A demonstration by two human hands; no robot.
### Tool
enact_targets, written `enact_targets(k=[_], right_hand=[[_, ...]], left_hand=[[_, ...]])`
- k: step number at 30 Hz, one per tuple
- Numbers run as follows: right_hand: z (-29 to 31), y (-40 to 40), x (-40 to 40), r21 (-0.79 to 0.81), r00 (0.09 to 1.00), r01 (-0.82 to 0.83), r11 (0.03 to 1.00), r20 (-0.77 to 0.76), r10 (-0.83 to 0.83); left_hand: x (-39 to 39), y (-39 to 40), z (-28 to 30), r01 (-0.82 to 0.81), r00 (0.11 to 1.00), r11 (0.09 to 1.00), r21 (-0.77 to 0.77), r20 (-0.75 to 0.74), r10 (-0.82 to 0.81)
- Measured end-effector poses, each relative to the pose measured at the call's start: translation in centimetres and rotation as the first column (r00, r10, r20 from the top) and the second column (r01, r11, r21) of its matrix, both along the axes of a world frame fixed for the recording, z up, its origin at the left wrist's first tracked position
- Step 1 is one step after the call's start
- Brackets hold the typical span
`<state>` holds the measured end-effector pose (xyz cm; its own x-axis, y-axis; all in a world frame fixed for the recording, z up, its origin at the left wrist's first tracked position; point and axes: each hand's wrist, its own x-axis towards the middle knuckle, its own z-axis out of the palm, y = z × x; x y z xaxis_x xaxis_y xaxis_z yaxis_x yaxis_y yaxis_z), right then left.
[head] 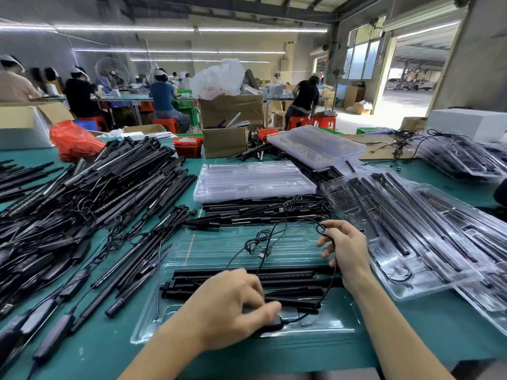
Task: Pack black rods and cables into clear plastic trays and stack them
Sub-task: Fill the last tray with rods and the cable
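Observation:
A clear plastic tray (219,248) lies open on the green table in front of me. Black rods (290,278) lie side by side across its middle. My left hand (230,305) grips a small black control box (274,323) at the tray's near edge. A thin black cable (247,250) runs from that box in a loop up over the tray. My right hand (347,249) pinches the cable's loop above the rods' right end.
A big heap of loose black rods and cables (96,193) covers the table's left side. Empty clear trays (252,179) are stacked behind, over more rods. Filled trays (428,231) lie overlapped at the right. Cardboard boxes (227,124) and seated workers are beyond.

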<state>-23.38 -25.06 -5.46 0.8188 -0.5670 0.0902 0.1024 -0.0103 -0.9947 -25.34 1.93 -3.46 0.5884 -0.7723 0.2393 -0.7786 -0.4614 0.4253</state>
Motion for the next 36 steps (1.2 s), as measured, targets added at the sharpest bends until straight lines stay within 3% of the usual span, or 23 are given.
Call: enact_targets(k=[3,7,9,11,12,15,19,23,30,36], right_hand=[[0.1,0.1,-0.6,-0.001,0.996,-0.057,0.998,0.069,0.057],[1.2,0.9,-1.6,-0.045,0.965,-0.186,0.981,0.182,0.191],[2.0,1.3,-1.9,-0.124,0.934,-0.270,0.955,0.205,0.291],[2.8,1.8,-2.1,-0.198,0.899,-0.351,0.915,0.204,0.388],[3.1,2.0,-2.1,-0.225,0.881,-0.385,0.895,0.199,0.429],[3.2,2.2,-1.9,-0.283,0.848,-0.459,0.842,0.144,0.511],[2.0,1.9,-1.3,-0.365,0.821,-0.524,0.770,0.023,0.570],[0.8,2.0,-1.1,-0.342,0.793,-0.575,0.744,-0.006,0.610],[0.0,2.2,-0.8,-0.292,0.824,-0.535,0.793,0.029,0.566],[0.5,2.3,-1.1,-0.384,0.850,-0.466,0.797,0.055,0.524]], left_hand=[[0.5,-1.8,0.6,-0.100,0.995,0.989,-0.107,-0.033,0.097],[1.2,-4.6,1.3,-0.221,0.972,0.891,-0.398,-0.169,0.165],[1.6,-5.8,1.4,-0.227,0.958,0.846,-0.483,0.044,0.283],[2.0,-6.8,1.7,-0.222,0.843,0.836,-0.502,0.333,0.423],[2.3,-7.0,1.8,-0.232,0.790,0.839,-0.493,0.407,0.458],[3.3,-7.2,2.2,-0.331,0.752,0.842,-0.425,0.420,0.508],[4.4,-6.9,1.5,-0.317,0.829,0.892,-0.322,0.364,0.426],[5.1,-6.6,0.1,-0.264,0.902,0.907,-0.328,0.248,0.352],[5.6,-5.9,-1.2,-0.175,0.962,0.922,-0.346,0.141,0.235],[5.4,-5.7,-1.8,-0.166,0.968,0.922,-0.350,0.119,0.220]])
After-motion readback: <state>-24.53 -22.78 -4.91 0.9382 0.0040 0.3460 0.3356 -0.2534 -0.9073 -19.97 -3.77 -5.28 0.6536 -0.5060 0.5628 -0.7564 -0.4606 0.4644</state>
